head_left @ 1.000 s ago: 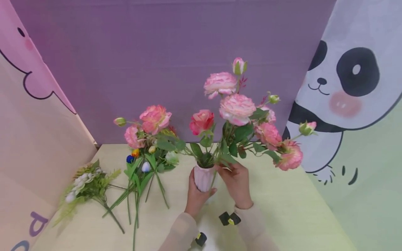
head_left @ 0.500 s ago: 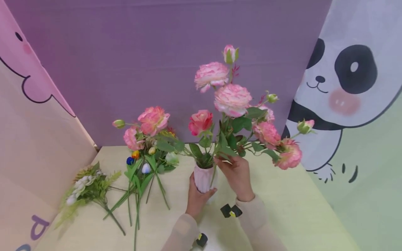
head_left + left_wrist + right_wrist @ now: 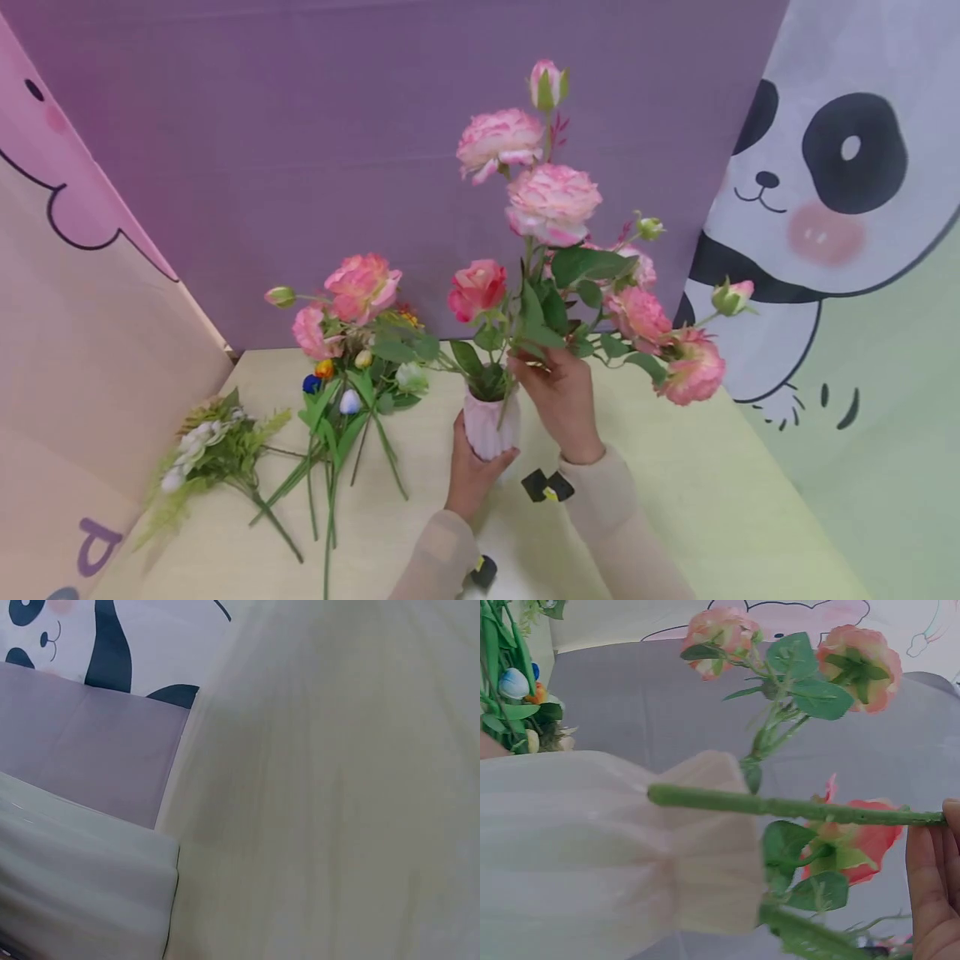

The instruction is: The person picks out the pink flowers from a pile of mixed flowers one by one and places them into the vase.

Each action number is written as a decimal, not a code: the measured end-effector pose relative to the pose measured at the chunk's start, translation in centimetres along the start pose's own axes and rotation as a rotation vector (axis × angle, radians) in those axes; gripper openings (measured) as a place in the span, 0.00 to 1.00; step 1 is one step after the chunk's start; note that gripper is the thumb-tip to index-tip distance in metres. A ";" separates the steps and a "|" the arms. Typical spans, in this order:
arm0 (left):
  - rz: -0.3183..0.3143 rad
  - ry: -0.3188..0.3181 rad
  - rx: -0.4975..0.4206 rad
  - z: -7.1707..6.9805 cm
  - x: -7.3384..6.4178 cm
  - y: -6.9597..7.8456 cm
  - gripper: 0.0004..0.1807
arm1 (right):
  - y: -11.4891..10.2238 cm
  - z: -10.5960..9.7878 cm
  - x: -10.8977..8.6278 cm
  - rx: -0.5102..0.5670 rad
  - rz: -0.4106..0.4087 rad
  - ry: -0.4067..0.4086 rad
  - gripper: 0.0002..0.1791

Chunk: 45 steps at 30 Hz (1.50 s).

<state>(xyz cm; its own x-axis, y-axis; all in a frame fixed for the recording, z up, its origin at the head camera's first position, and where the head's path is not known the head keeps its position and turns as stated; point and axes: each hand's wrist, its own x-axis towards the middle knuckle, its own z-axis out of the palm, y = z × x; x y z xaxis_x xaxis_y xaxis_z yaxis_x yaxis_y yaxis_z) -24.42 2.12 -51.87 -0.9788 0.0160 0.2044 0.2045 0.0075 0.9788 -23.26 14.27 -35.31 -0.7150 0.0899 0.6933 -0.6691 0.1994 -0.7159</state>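
In the head view my left hand (image 3: 474, 475) grips the ribbed white vase (image 3: 491, 429) around its lower part. My right hand (image 3: 561, 400) pinches the green stem of a pale pink artificial flower (image 3: 553, 204) beside the vase's mouth. That stem (image 3: 802, 810) crosses in front of the vase in the right wrist view, its cut end outside the vase wall. A coral-pink rose (image 3: 477, 290) and a spray of coral flowers (image 3: 637, 323) stand in the vase or just behind it. The left wrist view catches only the vase's side (image 3: 82, 877); the left hand is mostly hidden there.
Left of the vase, loose tulips (image 3: 348, 402) with long stems lie on the pale table (image 3: 697, 500). A white-flowered bunch with ferny leaves (image 3: 217, 454) lies farther left. A purple backdrop (image 3: 337, 150) rises behind, and a panda-print panel (image 3: 847, 250) stands at right.
My right hand has risen, lifting the pale pink flower upward and slightly left. Its stem's lower end has come up along the vase. My left hand keeps its hold on the vase.
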 end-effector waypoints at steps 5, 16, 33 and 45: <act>0.007 0.006 -0.011 0.0 0.3 -1.1 0.50 | -0.6 0.4 1.2 0.020 -0.021 -0.007 0.13; -0.046 -0.015 -0.007 0.1 -0.2 0.8 0.50 | -1.3 0.7 2.9 -0.029 -0.042 0.017 0.12; -0.047 -0.012 0.025 0.1 0.4 -1.4 0.53 | -0.5 0.7 3.2 -0.062 -0.033 0.021 0.12; -0.082 -0.007 0.035 0.1 0.3 -1.6 0.53 | 0.1 1.3 1.7 -0.085 0.042 -0.007 0.10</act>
<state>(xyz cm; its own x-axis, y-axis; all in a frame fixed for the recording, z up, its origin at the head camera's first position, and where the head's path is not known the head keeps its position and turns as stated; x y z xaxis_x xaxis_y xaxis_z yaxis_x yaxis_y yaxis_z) -25.07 2.22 -53.33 -0.9922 0.0205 0.1234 0.1242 0.0441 0.9913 -24.83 13.14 -34.37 -0.7434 0.0930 0.6624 -0.6194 0.2782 -0.7341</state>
